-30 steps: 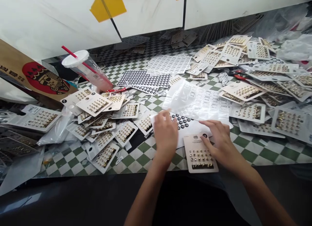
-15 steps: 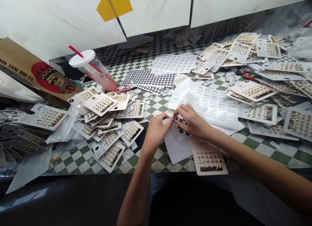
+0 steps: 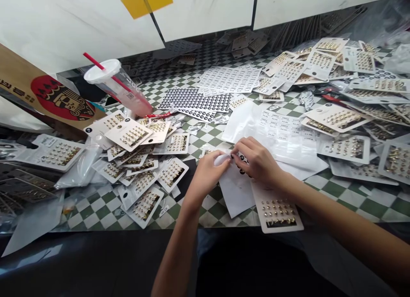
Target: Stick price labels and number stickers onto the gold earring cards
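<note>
A white sticker sheet (image 3: 235,190) with round black stickers lies in front of me, its upper left edge lifted and bent. My left hand (image 3: 209,171) pinches that edge between thumb and fingers. Close against it, my right hand (image 3: 256,160) has its thumb and index finger together at a black round sticker; whether the sticker is off the sheet I cannot tell. Under my right wrist lies an earring card (image 3: 278,211) with rows of gold studs, its top part hidden. Behind both hands is a clear plastic sleeve (image 3: 272,137) with printed price labels.
Earring cards lie heaped at the left (image 3: 141,173) and right (image 3: 339,117). A lidded cup (image 3: 118,88) with a red straw stands by a brown paper bag (image 3: 60,100). Further sticker sheets (image 3: 195,101) lie behind. The table's front edge (image 3: 105,229) is near me.
My right hand has left the earring card and come over to my left hand at the sticker sheet. My left hand now grips the sheet, whose edge has been lifted and bent.
</note>
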A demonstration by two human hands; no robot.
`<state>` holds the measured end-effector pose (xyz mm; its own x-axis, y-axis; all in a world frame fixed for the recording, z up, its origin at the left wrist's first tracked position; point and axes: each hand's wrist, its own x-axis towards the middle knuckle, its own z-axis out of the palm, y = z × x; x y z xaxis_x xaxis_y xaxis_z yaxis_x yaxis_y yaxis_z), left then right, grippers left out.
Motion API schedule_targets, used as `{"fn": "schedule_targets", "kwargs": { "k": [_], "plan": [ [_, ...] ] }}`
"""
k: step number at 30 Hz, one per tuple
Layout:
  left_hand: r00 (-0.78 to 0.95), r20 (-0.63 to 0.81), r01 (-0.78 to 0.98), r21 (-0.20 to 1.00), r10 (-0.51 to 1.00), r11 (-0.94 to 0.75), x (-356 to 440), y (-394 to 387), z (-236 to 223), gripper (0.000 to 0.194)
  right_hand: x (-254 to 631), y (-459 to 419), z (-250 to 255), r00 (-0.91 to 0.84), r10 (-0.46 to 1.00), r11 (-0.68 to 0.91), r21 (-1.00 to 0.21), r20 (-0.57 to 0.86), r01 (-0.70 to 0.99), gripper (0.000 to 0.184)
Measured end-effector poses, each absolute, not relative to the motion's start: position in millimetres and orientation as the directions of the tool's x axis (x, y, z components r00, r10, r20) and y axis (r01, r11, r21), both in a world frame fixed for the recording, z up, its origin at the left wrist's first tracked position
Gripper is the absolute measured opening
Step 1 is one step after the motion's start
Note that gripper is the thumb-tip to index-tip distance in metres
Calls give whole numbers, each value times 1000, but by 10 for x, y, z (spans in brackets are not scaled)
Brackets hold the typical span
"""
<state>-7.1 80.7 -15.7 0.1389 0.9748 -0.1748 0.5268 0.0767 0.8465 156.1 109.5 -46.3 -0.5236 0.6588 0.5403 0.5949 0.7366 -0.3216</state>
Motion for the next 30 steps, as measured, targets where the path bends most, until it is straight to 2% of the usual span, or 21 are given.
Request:
{"fn": "schedule_targets", "kwargs": {
  "k": [6,12,14,17,19,21,23,25,27,30],
  "plan": [
    [105,-172,525,846,980,92,-47,808,-167,21,1582,1051,-454,-510,695,715,-412,507,565,2],
    [91,-174,561,823,980,94,-49,807,-156,19,1585,1107,-446,-454,703,696,-401,547,595,12],
    [1,-107,614,785,994,84,-33,787,-159,10,1638,1121,-393,-392,710,670,-389,585,632,13],
    [-207,140,704,708,968,49,65,709,-143,21,1750,1047,-291,-317,662,641,-295,679,708,15],
    [-145,164,683,730,976,-21,187,631,-110,16,1817,924,-244,-348,597,654,-186,723,733,15],
    [50,65,559,825,997,-82,333,551,-75,16,1874,771,-229,-420,534,681,-79,734,728,15],
    [158,20,445,891,987,-90,463,482,-58,16,1933,620,-238,-482,491,714,-19,726,700,14],
    [155,23,402,912,988,-84,546,431,-70,12,2018,492,-261,-507,496,751,-55,706,658,15],
    [135,28,403,912,990,-80,574,391,-105,10,2133,380,-295,-458,598,718,-185,657,671,20],
    [121,25,442,894,992,-77,575,337,-179,9,2323,224,-391,-257,845,437,-329,469,837,24]
  ]
}}
